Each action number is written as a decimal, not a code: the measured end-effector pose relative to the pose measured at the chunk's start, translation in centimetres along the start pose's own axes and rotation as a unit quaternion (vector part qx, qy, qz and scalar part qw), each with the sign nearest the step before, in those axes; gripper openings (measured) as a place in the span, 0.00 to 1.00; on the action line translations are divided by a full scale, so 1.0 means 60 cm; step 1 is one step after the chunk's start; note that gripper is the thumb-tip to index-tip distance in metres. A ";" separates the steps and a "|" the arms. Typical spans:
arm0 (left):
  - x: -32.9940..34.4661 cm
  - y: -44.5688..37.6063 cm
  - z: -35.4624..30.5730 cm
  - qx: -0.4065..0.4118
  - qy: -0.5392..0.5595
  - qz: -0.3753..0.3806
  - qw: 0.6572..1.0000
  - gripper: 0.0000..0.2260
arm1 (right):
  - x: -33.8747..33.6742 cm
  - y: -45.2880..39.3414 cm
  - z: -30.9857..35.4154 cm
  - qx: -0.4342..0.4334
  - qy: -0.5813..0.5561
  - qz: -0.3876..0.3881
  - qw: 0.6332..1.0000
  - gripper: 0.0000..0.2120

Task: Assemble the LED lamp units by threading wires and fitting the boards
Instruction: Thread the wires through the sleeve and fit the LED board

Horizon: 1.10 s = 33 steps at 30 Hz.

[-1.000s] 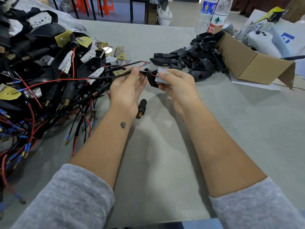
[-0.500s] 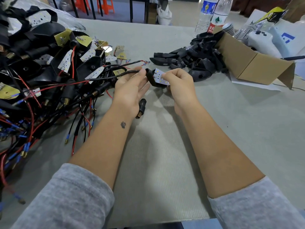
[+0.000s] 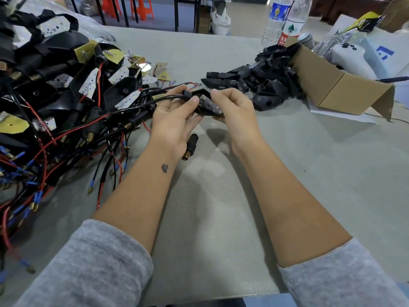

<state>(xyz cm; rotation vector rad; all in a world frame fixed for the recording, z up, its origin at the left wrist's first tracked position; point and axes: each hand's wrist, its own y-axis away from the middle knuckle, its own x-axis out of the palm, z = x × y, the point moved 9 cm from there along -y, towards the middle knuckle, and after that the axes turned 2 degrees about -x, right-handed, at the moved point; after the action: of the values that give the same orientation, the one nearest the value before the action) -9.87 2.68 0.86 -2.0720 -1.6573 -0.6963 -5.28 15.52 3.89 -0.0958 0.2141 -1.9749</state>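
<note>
You are holding one black lamp shell [image 3: 204, 101] between both hands, just above the counter [image 3: 309, 162], at the far middle of your reach. A small white LED board [image 3: 209, 104] is sitting in the shell's open face. Your left hand [image 3: 174, 116] is cupping the shell from below, its thumb pressing near the collar where the black cable [image 3: 168, 98] is entering. Your right hand [image 3: 234, 107] is curling its grip over the shell's far edge, fingertips pinching the rim beside the board.

What could be going wrong, as a judgement: the board may be sitting tilted instead of flat, so pressing one corner could be popping the other out or cracking it. The thin wires could be getting trapped under the board. The cable is trailing into the tangled pile [image 3: 55, 107] on your left, so lifting could be snagging it and tugging the wires loose.

Counting: one shell and one board in your hands. One loose black connector with a brass tip [image 3: 190, 146] is lying just beside your left wrist. Two water bottles [image 3: 285, 21] are standing at the far edge. One cardboard box [image 3: 338, 85] is lying open on your right, with a heap of empty black shells [image 3: 261, 83], too many and too overlapped to count, beside it. The wired units in the left pile are likewise too tangled to count.
</note>
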 end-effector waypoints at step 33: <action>0.011 0.007 0.005 -0.061 -0.053 0.017 0.997 0.08 | -0.016 0.003 0.026 -0.125 0.151 -0.047 0.979 0.15</action>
<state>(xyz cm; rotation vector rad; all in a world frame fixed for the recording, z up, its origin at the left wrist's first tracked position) -9.30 3.27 1.00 -2.2534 -1.6692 -0.7020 -4.48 16.18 5.44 0.0339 0.6674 -2.0421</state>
